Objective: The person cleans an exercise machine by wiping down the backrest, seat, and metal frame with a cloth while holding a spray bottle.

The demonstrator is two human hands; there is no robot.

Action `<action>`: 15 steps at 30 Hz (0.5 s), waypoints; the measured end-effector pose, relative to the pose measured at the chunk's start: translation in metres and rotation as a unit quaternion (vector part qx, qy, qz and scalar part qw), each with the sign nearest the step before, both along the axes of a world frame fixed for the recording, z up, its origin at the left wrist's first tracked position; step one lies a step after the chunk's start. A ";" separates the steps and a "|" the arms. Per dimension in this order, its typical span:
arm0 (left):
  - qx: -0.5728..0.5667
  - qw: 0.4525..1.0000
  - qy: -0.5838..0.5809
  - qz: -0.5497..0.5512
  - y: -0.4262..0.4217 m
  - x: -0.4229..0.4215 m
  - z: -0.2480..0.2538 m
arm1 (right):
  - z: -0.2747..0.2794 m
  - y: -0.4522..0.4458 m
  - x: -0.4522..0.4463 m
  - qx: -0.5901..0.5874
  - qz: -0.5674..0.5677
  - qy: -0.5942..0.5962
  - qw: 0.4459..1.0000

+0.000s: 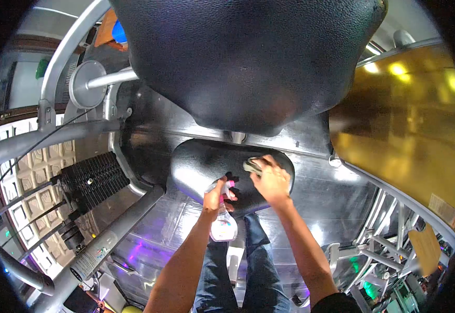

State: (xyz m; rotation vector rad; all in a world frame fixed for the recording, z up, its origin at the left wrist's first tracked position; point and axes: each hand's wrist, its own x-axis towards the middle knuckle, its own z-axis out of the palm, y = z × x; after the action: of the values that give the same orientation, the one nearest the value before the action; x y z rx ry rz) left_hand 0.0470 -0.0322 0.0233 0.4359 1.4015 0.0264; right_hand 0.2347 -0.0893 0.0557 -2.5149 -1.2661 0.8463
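My left hand (215, 196) is wrapped round the neck of a clear spray bottle (223, 228) with a pink and white trigger head, held over the near edge of a black padded seat (201, 161). In my right hand (272, 181) is a folded cloth (252, 166), pale with a dark part, at the right half of the seat. Whether the cloth presses on the seat or hovers just above it, I cannot tell. My fingers hide part of both the bottle's head and the cloth.
A large black backrest (248, 62) rises beyond the seat. On the left stand grey machine tubes (118, 224) and a black weight stack (94, 180). A yellowish reflective panel (404, 125) fills the right side, with more metal frames (389, 235) below it.
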 end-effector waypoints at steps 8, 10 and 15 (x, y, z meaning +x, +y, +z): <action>-0.023 1.000 -0.006 0.011 -0.002 -0.006 -0.011 | -0.012 -0.017 0.039 -0.036 -0.115 -0.042 0.992; -0.033 0.999 -0.012 0.015 -0.001 -0.007 -0.011 | -0.018 0.002 0.028 -0.079 -0.080 -0.048 0.993; -0.020 1.000 -0.001 -0.009 0.001 -0.003 -0.003 | -0.034 0.042 -0.009 0.012 0.006 -0.042 0.999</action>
State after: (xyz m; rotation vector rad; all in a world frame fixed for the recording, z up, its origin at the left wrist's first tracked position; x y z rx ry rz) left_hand 0.0442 -0.0309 0.0201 0.4145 1.3938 -0.0159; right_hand 0.2260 -0.0473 0.0219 -2.5526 -1.3086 0.7308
